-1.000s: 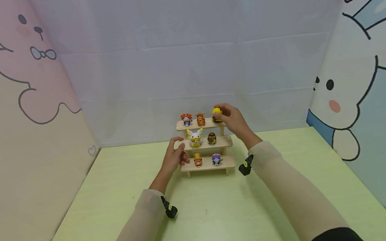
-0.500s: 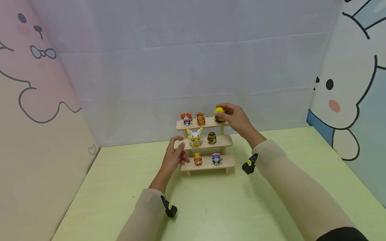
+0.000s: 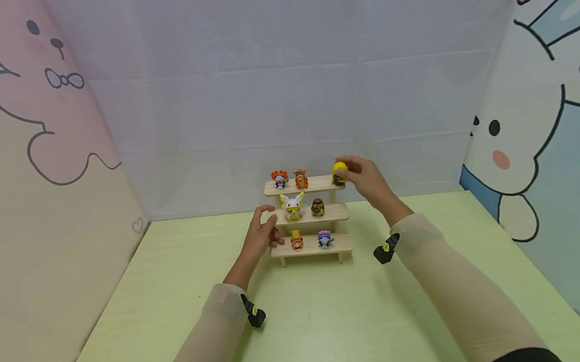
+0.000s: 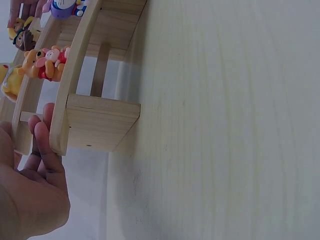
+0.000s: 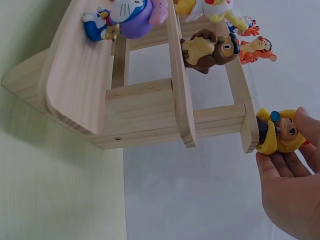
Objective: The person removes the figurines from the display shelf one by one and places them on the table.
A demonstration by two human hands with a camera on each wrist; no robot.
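A three-tier wooden display stand (image 3: 335, 214) stands at the back of the table with small toy figurines on it. At its top right end, my right hand (image 3: 368, 180) pinches a yellow-haired doll figurine (image 5: 285, 131) by the head, its base at the shelf's end. In the right wrist view, an owl figurine (image 5: 207, 51) and a purple-and-blue cat figurine (image 5: 131, 17) sit on the lower tiers. My left hand (image 3: 257, 238) grips the stand's left side, with fingers against the bottom shelf's end in the left wrist view; the thumb is partly hidden there.
A white bunny-eared figurine (image 3: 292, 206) shares the middle tier. A bear figurine (image 4: 45, 64) holding a pink piglet sits on the bottom tier. An orange tiger figurine (image 3: 301, 179) and a red-maned figurine (image 3: 280, 179) occupy the top. A pale wall (image 3: 199, 114) rises behind.
My right hand has moved rightward along the top shelf with the yellow-haired doll figurine, from beside the tiger figurine to the shelf's right end. The left hand stays on the stand.
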